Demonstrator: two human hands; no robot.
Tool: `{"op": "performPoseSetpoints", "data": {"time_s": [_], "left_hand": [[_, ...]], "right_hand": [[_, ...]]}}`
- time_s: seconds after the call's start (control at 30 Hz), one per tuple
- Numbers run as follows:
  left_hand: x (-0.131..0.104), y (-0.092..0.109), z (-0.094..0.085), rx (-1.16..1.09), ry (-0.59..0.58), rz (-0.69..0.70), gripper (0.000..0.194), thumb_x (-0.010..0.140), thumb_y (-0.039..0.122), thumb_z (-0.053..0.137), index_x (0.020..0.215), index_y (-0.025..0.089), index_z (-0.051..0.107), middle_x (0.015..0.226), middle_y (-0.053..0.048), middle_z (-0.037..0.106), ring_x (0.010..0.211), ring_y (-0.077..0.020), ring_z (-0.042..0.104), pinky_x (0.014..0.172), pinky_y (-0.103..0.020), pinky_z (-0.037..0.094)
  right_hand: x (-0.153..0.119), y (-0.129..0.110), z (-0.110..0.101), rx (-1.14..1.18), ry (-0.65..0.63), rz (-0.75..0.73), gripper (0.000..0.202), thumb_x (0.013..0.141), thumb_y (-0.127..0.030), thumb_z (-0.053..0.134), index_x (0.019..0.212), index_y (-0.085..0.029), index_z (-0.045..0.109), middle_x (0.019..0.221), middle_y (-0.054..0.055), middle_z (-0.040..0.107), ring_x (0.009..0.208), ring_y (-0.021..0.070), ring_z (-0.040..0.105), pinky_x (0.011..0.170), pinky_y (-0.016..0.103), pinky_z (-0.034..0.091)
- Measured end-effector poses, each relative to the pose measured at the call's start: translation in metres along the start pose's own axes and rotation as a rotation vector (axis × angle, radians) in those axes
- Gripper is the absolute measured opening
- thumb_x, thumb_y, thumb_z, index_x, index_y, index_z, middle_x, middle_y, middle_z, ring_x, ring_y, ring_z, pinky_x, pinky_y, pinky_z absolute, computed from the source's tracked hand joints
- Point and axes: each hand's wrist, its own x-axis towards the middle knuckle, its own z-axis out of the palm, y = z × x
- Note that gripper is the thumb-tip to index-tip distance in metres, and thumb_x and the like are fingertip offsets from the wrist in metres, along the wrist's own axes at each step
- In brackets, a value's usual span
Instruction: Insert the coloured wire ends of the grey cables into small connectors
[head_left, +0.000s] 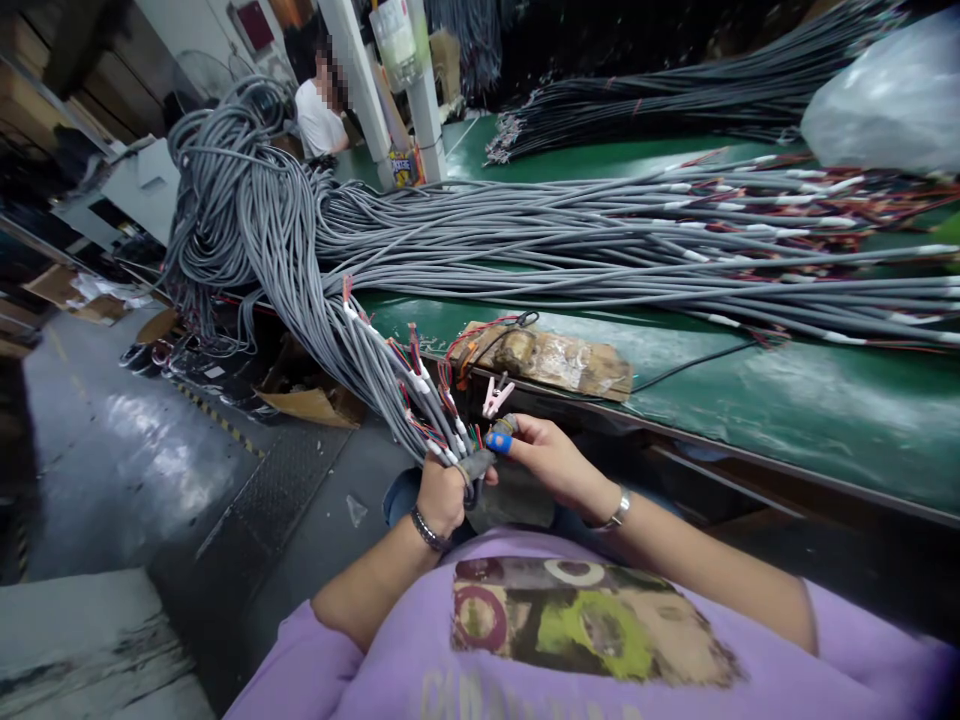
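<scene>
A bundle of grey cables (382, 385) hangs off the table edge toward me, its ends showing white sleeves and thin coloured wires. My left hand (444, 490) is wrapped round the bundle near those ends, with grey wrapping on a finger. Just to the right, my right hand (544, 455) has its fingers pinched beside the wire tips; blue tape is round one digit. What lies between those fingertips is too small to make out. Beyond them a pale pink clip (497, 397) stands at the table edge, near a taped cardboard piece (562, 358).
Long grey cables (525, 230) cover much of the green table (825, 415). Darker cables (637, 110) and a plastic bag (892, 100) lie at the back right. A person in white (315, 115) is behind the posts. An open cardboard box (311, 400) is below the table.
</scene>
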Motion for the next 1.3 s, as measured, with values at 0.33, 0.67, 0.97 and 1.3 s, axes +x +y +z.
{"op": "performPoseSetpoints", "data": {"time_s": [0.33,0.67,0.97,1.3], "left_hand": [[0.001,0.008,0.004,-0.149,0.098,-0.06,0.022,0.058,0.029,0.072,0.048,0.013,0.06,0.045,-0.003,0.058,0.044,-0.0125,0.054,0.048,-0.026,0.046],[0.005,0.014,0.013,-0.172,0.117,-0.058,0.019,0.056,0.028,0.073,0.051,0.012,0.062,0.043,-0.001,0.057,0.042,-0.0119,0.053,0.049,-0.026,0.047],[0.01,0.009,0.018,-0.145,0.105,-0.065,0.023,0.056,0.031,0.073,0.049,0.012,0.062,0.042,-0.001,0.054,0.041,-0.0114,0.052,0.049,-0.026,0.046],[0.004,0.011,0.012,-0.164,0.088,-0.051,0.021,0.057,0.03,0.074,0.053,0.013,0.062,0.044,-0.001,0.057,0.041,-0.0113,0.052,0.046,-0.025,0.043]], "right_hand": [[0.005,0.011,-0.008,0.232,0.179,0.059,0.034,0.07,-0.05,0.069,0.065,-0.017,0.059,0.059,-0.001,0.054,0.055,0.0103,0.045,0.057,0.025,0.039],[0.036,0.007,-0.008,0.431,0.058,0.025,0.041,0.072,-0.057,0.065,0.071,-0.016,0.063,0.061,0.0,0.056,0.055,0.0105,0.049,0.053,0.024,0.043],[0.036,0.001,0.002,0.493,0.05,0.065,0.047,0.074,-0.064,0.057,0.079,-0.017,0.063,0.058,0.002,0.058,0.049,0.0151,0.052,0.043,0.028,0.04],[0.032,0.006,-0.007,0.615,0.09,0.149,0.045,0.076,-0.063,0.056,0.08,-0.018,0.063,0.071,0.002,0.062,0.057,0.0108,0.052,0.052,0.023,0.043]]}}
